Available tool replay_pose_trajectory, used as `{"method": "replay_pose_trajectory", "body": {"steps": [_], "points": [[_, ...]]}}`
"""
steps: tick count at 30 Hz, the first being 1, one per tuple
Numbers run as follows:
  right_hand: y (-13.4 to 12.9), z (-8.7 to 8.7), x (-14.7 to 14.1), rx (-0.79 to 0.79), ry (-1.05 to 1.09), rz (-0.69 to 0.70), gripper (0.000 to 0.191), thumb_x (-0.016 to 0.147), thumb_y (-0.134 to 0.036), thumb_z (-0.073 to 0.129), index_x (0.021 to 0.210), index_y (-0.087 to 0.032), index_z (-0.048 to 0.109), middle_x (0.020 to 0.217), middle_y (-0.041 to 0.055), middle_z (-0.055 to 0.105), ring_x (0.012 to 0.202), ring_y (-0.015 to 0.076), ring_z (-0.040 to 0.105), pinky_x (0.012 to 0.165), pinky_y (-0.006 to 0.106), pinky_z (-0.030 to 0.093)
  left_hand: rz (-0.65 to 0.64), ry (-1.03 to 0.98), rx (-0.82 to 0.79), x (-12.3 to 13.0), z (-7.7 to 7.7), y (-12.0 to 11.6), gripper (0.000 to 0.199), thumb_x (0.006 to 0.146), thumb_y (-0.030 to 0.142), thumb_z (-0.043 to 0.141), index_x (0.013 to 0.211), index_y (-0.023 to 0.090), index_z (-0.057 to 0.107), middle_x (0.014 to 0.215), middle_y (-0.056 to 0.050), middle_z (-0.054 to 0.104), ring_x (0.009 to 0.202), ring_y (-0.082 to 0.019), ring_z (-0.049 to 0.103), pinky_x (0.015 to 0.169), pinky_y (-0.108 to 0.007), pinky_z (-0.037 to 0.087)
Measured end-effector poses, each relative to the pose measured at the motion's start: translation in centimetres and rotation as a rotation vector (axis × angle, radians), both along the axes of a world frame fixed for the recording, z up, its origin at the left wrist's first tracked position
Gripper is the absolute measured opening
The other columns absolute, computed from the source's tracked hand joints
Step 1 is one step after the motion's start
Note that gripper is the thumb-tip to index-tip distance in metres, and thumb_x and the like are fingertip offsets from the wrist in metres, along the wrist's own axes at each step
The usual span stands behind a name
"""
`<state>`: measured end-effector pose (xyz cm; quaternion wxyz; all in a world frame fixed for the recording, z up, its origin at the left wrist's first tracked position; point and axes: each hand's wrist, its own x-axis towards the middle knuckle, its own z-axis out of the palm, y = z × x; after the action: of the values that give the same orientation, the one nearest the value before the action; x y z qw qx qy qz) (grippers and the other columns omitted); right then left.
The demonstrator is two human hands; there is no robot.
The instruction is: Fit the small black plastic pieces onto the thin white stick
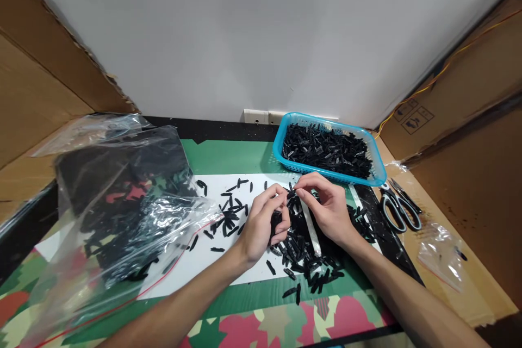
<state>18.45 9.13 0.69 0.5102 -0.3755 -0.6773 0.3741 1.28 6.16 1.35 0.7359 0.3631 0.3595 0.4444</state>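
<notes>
My left hand (pixel 263 223) is closed, its lower fingers curled round dark pieces in the palm while thumb and index finger press together at the top. Just right of it, my right hand (pixel 326 204) pinches with thumb and index finger at a small black piece (pixel 291 193) between the hands. Exactly which fingertips hold that piece is hard to see. Beneath both hands lies a heap of small, narrow black pieces (pixel 296 247), with a pale flat strip (pixel 310 228) across it. More loose black pieces (pixel 231 212) are scattered over the white sheet (pixel 218 272) to the left.
A blue basket (pixel 278 147) full of black pieces stands at the back right. Scissors (pixel 399 209) and a small clear bag (pixel 440 255) lie on cardboard to the right. A large clear zip bag (pixel 122 212) containing black pieces covers the left. Cardboard walls (pixel 468 174) flank the table.
</notes>
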Motion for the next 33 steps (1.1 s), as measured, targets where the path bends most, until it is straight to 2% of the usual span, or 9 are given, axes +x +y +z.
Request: {"method": "replay_pose_trajectory", "body": {"steps": [6,12,24,30,33], "points": [[0.0,-0.1,0.1,-0.061,0.052,0.054,0.011,0.097,-0.03,0.071,0.097,-0.022,0.078,0.094,0.0052,0.074,0.09,0.0201,0.069,0.083,0.035,0.056,-0.009,0.011,-0.029,0.0,-0.2,0.2,0.028,0.1,0.05,0.053,0.092,0.025,0.043,0.05,0.01,0.043,0.038,-0.006,0.024,0.036,-0.013,0.024],[0.4,-1.0,0.2,-0.182,0.115,0.024,0.01,0.095,-0.031,0.074,0.097,-0.022,0.078,0.094,0.0041,0.078,0.087,0.0188,0.071,0.081,0.031,0.056,-0.045,0.024,-0.004,0.0,-0.3,0.1,0.028,0.101,0.048,0.054,0.092,0.024,0.044,0.051,0.01,0.043,0.038,-0.006,0.025,0.036,-0.013,0.025],[0.6,-1.0,0.0,-0.251,0.179,0.076,0.018,0.093,-0.037,0.076,0.096,-0.02,0.078,0.087,0.0022,0.075,0.065,0.0127,0.06,0.061,0.026,0.051,-0.036,0.09,0.046,0.3,-0.2,0.0,0.029,0.102,0.05,0.053,0.094,0.025,0.042,0.05,0.012,0.042,0.037,-0.005,0.024,0.036,-0.012,0.024],[0.1,-0.7,-0.2,-0.231,0.163,0.06,0.016,0.097,-0.035,0.072,0.102,-0.022,0.078,0.086,0.0016,0.071,0.068,0.0131,0.058,0.061,0.026,0.047,-0.007,0.083,0.027,0.4,-0.2,0.0,0.031,0.101,0.053,0.055,0.094,0.025,0.043,0.05,0.011,0.041,0.039,-0.005,0.023,0.036,-0.011,0.023],[0.0,-0.5,-0.4,-0.176,0.099,0.03,0.012,0.099,-0.032,0.069,0.103,-0.023,0.077,0.094,0.0026,0.072,0.08,0.0153,0.063,0.068,0.027,0.048,0.027,0.069,0.012,0.4,-0.2,0.1,0.031,0.101,0.052,0.054,0.092,0.025,0.042,0.05,0.012,0.04,0.038,-0.004,0.021,0.035,-0.011,0.021]]}}
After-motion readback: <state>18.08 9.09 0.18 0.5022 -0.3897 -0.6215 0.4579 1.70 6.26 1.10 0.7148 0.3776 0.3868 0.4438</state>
